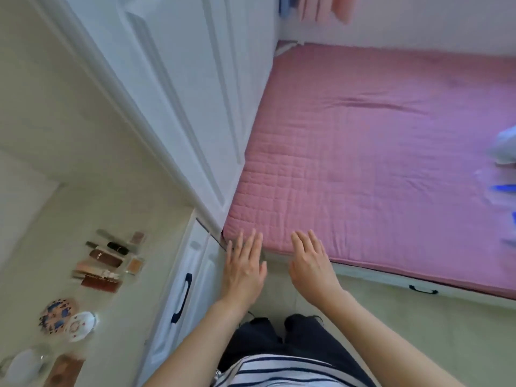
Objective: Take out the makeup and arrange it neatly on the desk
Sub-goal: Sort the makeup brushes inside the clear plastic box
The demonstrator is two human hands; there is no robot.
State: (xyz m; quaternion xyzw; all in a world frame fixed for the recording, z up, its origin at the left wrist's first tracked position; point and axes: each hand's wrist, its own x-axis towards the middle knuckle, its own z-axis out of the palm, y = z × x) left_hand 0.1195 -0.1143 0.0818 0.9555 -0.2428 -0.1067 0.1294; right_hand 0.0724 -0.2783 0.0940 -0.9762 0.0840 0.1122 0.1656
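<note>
Several makeup items (107,261) lie in a tidy group on the cream desk (83,202) at the lower left: dark and brown tubes, flat palettes and small square compacts. Two round patterned compacts (58,315) and a white one (81,325) sit nearer the front of the desk. My left hand (244,268) and my right hand (312,265) hang side by side in front of me, palms down, fingers straight, holding nothing, over the floor by the corner of the bed. Both are well to the right of the desk.
A bed with a pink quilted cover (377,152) fills the right side. White wardrobe doors (178,88) stand between desk and bed. A white drawer front with a dark handle (183,297) faces my legs. Blue and white objects (506,163) lie at the bed's right edge.
</note>
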